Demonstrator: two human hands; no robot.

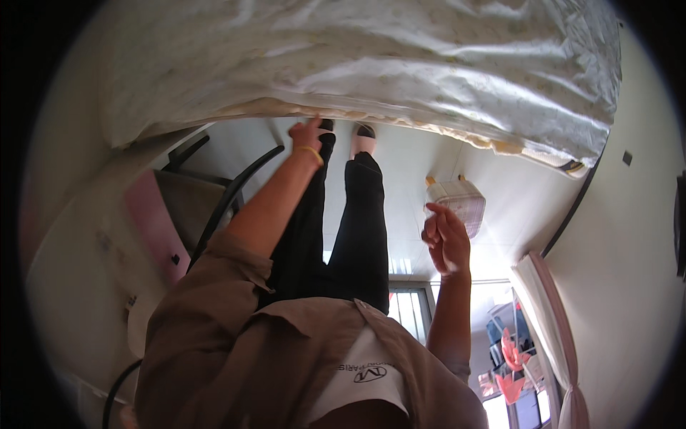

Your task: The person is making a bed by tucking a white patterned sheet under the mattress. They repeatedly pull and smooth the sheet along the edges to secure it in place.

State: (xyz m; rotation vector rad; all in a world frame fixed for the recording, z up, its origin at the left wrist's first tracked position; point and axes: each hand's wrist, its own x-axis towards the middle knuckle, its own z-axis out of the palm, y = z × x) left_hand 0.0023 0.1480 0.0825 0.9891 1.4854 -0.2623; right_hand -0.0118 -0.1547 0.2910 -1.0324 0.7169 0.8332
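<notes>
A pale, patterned bedspread with a glossy, wrinkled surface spans the top of the view, and a cream padded edge runs along its near side. My left hand, with a yellow band at the wrist, is by that edge; contact and anything small between its fingers cannot be told. Lower right, my right hand is raised well away from the bedspread, index finger extended and other fingers partly bent. A faint thin line shows beside its fingers, too indistinct to identify.
Behind my right hand is a small stool with a plaid cover on the floor. A dark chair with a curved black arm stands close on the left, near a pink panel. A tied curtain hangs lower right, beside hanging laundry.
</notes>
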